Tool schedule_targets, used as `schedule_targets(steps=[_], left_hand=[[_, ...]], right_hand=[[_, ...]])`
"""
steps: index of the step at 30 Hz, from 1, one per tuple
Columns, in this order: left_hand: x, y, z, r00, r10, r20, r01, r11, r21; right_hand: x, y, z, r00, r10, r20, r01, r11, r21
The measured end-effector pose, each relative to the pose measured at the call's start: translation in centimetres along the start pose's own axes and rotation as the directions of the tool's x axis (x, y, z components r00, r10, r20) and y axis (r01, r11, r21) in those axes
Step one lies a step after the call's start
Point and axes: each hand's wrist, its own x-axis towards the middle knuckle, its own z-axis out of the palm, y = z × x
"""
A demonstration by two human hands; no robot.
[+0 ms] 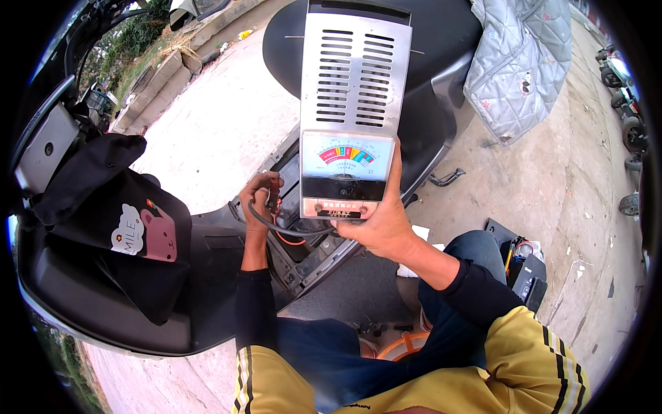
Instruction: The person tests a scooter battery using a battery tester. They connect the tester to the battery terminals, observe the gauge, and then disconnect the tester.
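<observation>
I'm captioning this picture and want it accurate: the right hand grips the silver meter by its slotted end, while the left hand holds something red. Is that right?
Not quite, the end is wrong: in the head view the right hand grips the silver meter by its dial end, while the left hand holds something red.

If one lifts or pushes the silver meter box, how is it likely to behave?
The meter box is probably stiff, as its slotted, metal-looking casing has firm edges. Its dial window looks smooth, so it may crack if knocked. Gripped by the right hand near the dial end, it might tip toward the slots.
</observation>
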Motion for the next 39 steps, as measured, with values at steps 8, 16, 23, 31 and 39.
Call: schedule_targets(steps=[8, 16, 23, 31, 39], left_hand=[[0.0, -1.2, -0.8, 0.999, 0.039, -0.018, -0.039, 0.999, -0.003], [0.0, -0.8, -0.4, 0.999, 0.016, 0.033, -0.016, 1.000, -0.013], [-1.7, 3.4, 0.6, 0.999, -0.009, -0.035, 0.011, 0.998, 0.065], [-9.3, 10.7, 5.5, 0.927, -0.220, 0.302, 0.268, 0.955, -0.128], [-13.7, 9.5, 10.8, 0.616, -0.437, 0.655, 0.388, 0.892, 0.231]], right_hand=[[0.0, -0.3, 0.0, 0.997, -0.016, 0.072, 0.011, 0.998, 0.063], [0.0, -1.7, -0.4, 0.998, 0.060, 0.029, -0.066, 0.946, 0.316], [-0.4, -0.6, -2.1, 0.999, -0.002, -0.049, 0.016, 0.962, 0.274], [-0.3, 0.6, -5.2, 0.981, -0.080, -0.175, 0.136, 0.932, 0.337], [0.5, 0.1, -7.3, 0.977, -0.113, -0.180, 0.178, 0.898, 0.403]])
